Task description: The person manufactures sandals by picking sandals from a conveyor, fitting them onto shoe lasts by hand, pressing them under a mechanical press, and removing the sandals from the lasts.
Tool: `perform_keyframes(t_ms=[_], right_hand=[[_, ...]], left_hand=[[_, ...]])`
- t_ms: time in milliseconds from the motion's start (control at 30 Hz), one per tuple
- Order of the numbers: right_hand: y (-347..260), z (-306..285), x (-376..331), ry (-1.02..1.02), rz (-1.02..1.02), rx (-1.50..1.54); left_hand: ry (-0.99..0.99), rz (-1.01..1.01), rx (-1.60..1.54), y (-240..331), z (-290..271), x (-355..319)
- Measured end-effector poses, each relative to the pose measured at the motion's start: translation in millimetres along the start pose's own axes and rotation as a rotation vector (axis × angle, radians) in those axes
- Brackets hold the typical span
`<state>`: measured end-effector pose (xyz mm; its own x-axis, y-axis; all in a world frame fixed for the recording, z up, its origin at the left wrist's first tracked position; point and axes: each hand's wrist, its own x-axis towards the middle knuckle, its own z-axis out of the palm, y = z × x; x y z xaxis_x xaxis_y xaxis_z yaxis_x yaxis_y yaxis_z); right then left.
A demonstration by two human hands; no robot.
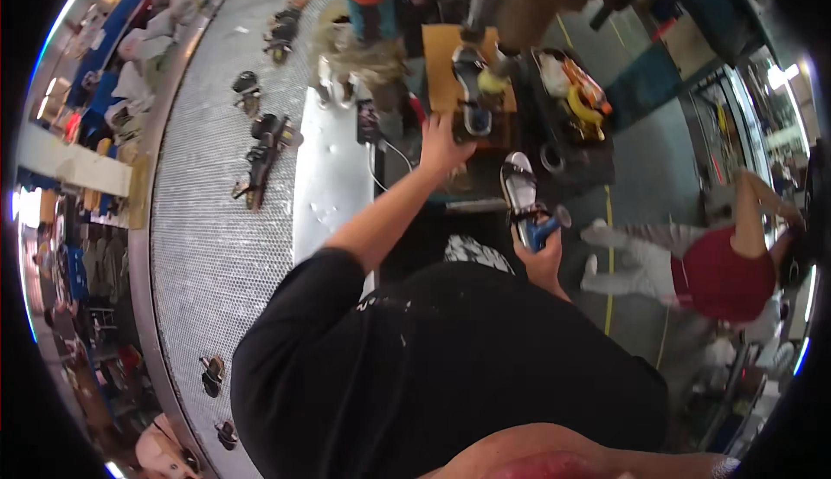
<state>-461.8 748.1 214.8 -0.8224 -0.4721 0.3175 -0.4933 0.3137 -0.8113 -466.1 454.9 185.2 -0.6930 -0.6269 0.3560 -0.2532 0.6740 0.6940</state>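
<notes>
My right hand (544,260) is closed round the heel end of an open sandal (518,181) with a pale insole and dark straps. A blue piece (542,231) with a round, greyish end sits at that heel, against my fingers. My left hand (442,147) reaches forward with fingers stretched and thumb apart, beside a second sandal (468,77). That one lies on the machine, over a brown board (440,55), with blue showing at its heel end. Whether my left fingertips touch it, I cannot tell.
Several dark sandals (260,154) lie along the textured conveyor (208,245) at the left. A metal ledge (325,193) runs beside it. A dark tray (591,131) at the right holds a yellow banana and packets. A person in a dark red shirt (725,273) is farther right.
</notes>
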Motion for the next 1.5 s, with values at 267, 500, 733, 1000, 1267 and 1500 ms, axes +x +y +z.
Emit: perform_keyframes(t_ms=[267, 500, 733, 1000, 1267, 1500], right_hand=[[18, 18, 29, 0.02, 0.064, 0.09], [38, 98, 127, -0.119, -0.198, -0.085], [87, 191, 208, -0.224, -0.036, -0.447], [66, 152, 218, -0.09, -0.242, -0.318], [68, 171, 224, -0.068, -0.435, -0.536], [9, 156, 193, -0.043, -0.045, -0.533]], left_hand=[[0.082, 0.06, -0.115, -2, 87, 41], [-0.069, 0.081, -0.06, -19, -30, -98], [0.199, -0.439, 0.05, -68, -100, -220], [0.196, -0.499, 0.167, -155, -118, -294], [0.641, -0.857, 0.344, -135, -189, -425], [1.153, -2.273, 0.596, -139, -300, -629]])
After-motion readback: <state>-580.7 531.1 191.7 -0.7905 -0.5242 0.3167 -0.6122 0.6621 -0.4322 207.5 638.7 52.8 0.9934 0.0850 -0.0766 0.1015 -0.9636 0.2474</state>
